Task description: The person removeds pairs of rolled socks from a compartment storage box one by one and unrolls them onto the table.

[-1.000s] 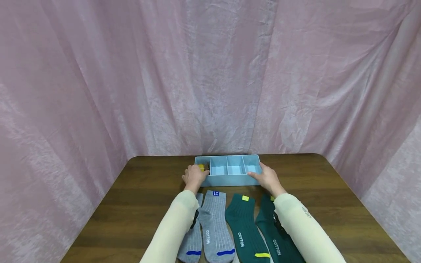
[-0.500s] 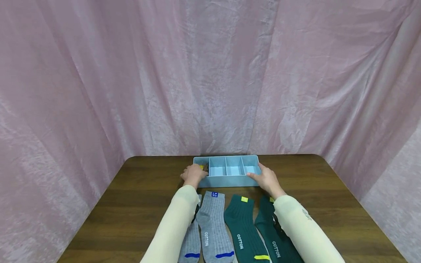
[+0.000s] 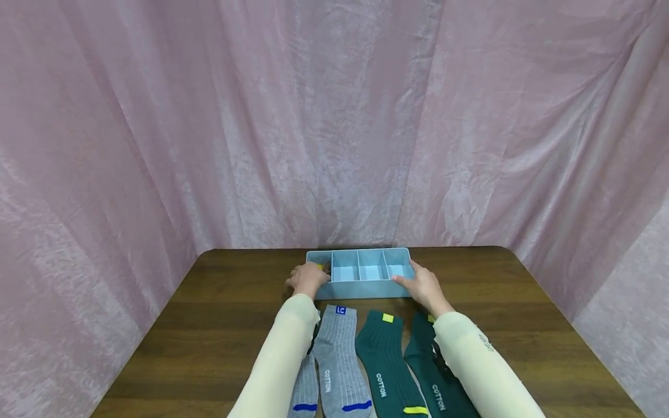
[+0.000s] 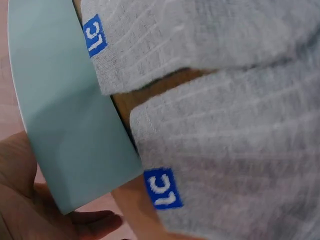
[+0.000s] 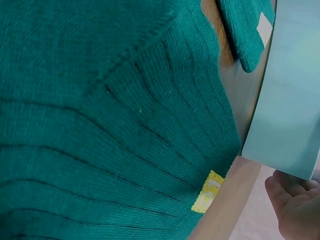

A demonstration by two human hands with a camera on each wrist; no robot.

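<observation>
A light blue divided storage box stands near the table's far edge. My left hand grips its left end, the thumb over the front rim and the fingers at the end wall. At the opposite end my right hand holds the box, thumb along the front and fingers round the right side. Both wrist views show fingers at the box's corners. Inside the leftmost compartment, mostly behind my left hand, lies something yellow and dark. The other compartments have nothing in them.
Two grey socks with blue toe stripes lie in front of the box, one partly under my left sleeve. Beside them are two green socks, the outer one partly behind my right sleeve. A pink curtain hangs behind the wooden table.
The box and socks have shifted very slightly left and down in the head view. My left hand now covers more of the yellow thing. Both hands stay on the box's ends.
</observation>
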